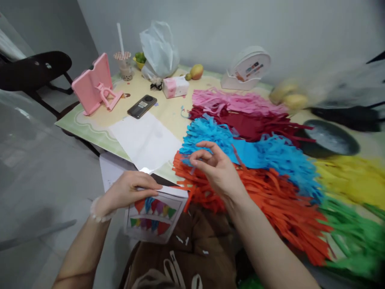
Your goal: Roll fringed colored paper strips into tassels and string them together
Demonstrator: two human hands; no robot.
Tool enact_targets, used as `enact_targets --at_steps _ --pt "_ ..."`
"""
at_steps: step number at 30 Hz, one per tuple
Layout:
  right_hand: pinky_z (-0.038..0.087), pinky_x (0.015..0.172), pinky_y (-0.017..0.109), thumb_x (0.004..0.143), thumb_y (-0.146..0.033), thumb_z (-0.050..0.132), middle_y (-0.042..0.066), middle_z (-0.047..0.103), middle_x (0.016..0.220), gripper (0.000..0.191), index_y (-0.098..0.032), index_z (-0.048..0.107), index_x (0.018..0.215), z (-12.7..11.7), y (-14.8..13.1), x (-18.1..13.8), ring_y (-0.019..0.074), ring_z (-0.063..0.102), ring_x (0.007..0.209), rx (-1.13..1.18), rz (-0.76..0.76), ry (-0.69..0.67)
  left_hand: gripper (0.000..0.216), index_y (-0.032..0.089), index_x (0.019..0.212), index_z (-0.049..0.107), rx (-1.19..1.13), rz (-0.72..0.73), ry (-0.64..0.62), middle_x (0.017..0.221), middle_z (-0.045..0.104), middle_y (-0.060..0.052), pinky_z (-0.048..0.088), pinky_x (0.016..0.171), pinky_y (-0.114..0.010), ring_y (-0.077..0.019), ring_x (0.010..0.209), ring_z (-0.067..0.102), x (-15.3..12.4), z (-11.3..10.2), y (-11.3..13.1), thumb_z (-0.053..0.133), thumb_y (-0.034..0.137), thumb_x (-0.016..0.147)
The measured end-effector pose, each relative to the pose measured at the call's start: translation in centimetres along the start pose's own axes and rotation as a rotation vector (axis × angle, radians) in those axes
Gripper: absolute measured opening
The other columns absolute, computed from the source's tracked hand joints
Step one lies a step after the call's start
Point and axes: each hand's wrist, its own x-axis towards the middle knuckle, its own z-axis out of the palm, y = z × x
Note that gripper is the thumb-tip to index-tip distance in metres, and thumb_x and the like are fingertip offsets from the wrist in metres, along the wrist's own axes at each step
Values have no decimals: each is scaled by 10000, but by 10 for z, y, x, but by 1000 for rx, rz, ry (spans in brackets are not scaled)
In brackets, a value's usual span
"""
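Observation:
My left hand point(132, 190), with a pale beaded bracelet at its wrist, is closed on the top edge of a package point(155, 218). The package is whitish, with pictures of colourful tassel bunting on its front, and hangs tilted over my lap. My right hand point(215, 166) is raised over the orange fringed paper point(270, 192), thumb and fingers curled together. A faint translucent bit shows at its fingertips, too blurred to name. Just beyond lies the blue fringed paper point(246, 152), then dark red fringed paper point(249, 124) and pink fringed paper point(237, 102).
Yellow fringe point(351, 180) and green fringe point(349, 233) lie at right, near a dark bowl point(331, 138). A white sheet point(147, 140), phone point(142, 106), pink stand point(96, 86), tissue pack point(176, 87) and drink cup point(124, 68) occupy the table's left and back.

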Motion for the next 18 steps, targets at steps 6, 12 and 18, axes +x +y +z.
enact_targets --at_steps 6,12,18 --pt "505 836 304 848 -120 678 -28 663 806 356 -282 524 1125 -24 -41 -111 155 657 874 -147 -188 137 175 189 999 786 -174 42 108 962 791 -60 549 810 -240 -175 865 734 36 83 42 699 261 866" --pt "477 812 314 897 -199 621 -9 646 873 311 -269 481 1166 -64 -5 -171 163 631 854 -425 -53 211 208 184 1046 770 -210 35 -100 1003 786 -57 543 821 -246 -182 899 732 66 143 62 667 258 882" --pt "463 820 316 870 -212 616 -16 660 844 299 -250 480 1133 -76 8 -183 169 642 837 -479 -47 316 329 177 1148 728 -122 130 -254 1101 754 -76 526 874 -253 -178 995 705 72 145 80 550 128 875"
